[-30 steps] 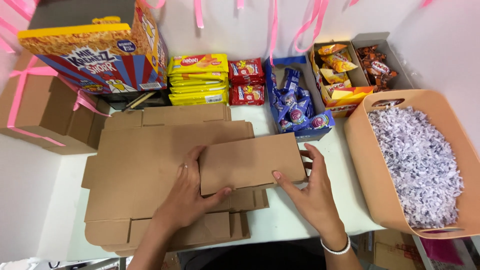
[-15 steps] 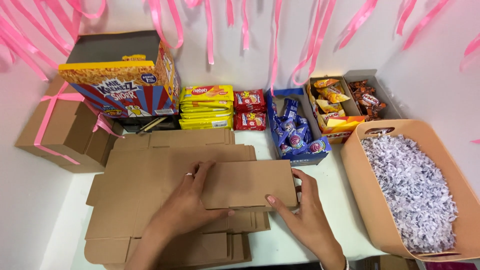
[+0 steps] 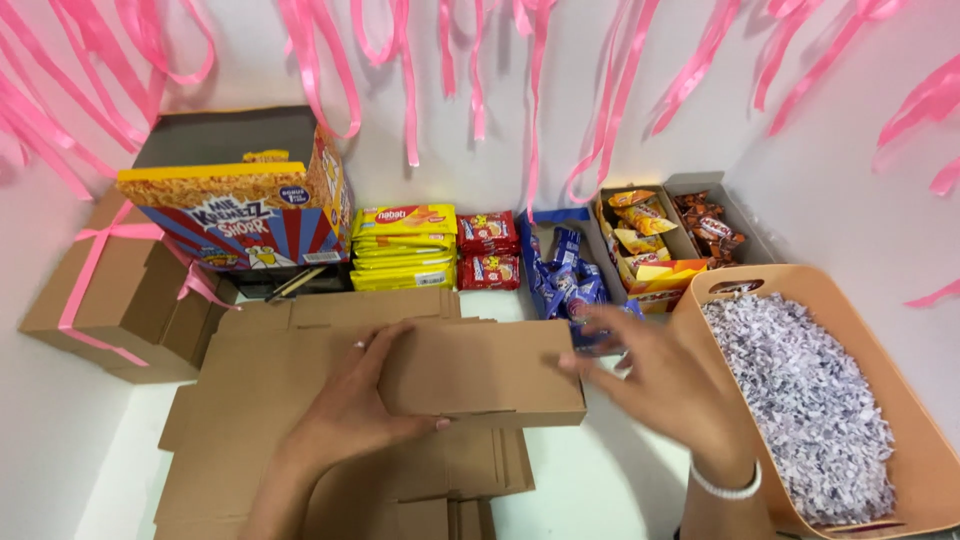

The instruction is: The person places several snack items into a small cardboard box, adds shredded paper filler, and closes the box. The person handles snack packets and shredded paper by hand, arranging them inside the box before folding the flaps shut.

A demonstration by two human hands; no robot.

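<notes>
At the centre of the frame the left hand (image 3: 350, 405) lies spread and flat on a folded cardboard panel (image 3: 485, 370), thumb tucked under its near edge. The right hand (image 3: 665, 385) hovers open at the panel's right end, fingers blurred, so I cannot tell whether they touch it. The panel rests on a stack of flat cardboard blanks (image 3: 260, 400) on the white tabletop (image 3: 600, 480). To fold cleanly, I judge, keep the left palm pressing along the crease. Room is tight to the right: the tub of shredded paper (image 3: 800, 400) sits close. Snack packets (image 3: 405, 245) line the upper edge.
</notes>
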